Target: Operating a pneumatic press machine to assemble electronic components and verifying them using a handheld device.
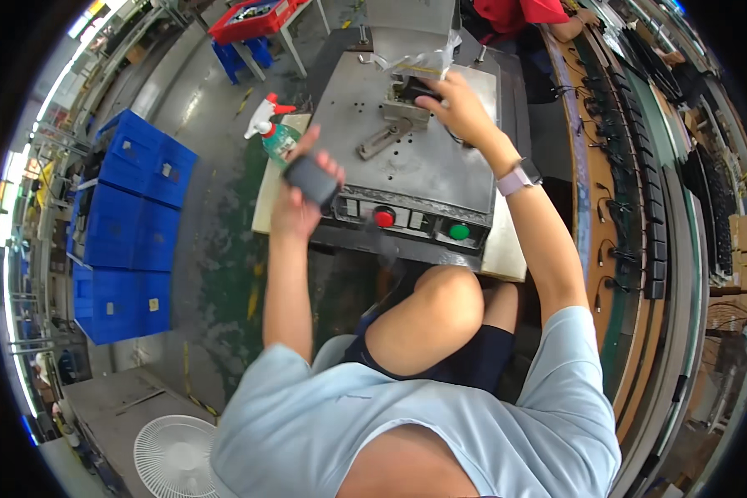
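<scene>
I see my left hand (pixel 300 184) clenched around one dark block (pixel 311 180), raised over the near left corner of the press (pixel 415 158); my right hand (pixel 456 106) reaches to the far side of the plate and rests fingers-down on a second dark part (pixel 413 87) seated in the fixture (pixel 402 106); whether it grips that part or only presses it I cannot tell. The fixture lies ahead and to the right of the held block, so the right hand is the nearer one; the left stands well apart from it. The block's long axis runs roughly crosswise, tilted down to the right. Count: two dark parts, one in each hand's reach; one red button (pixel 384 217) and one green button (pixel 459 231) on the near panel; one lever (pixel 382 139) on the plate; one spray bottle (pixel 272 133) just left of the press; several blue crates (pixel 133 224) at far left.
</scene>
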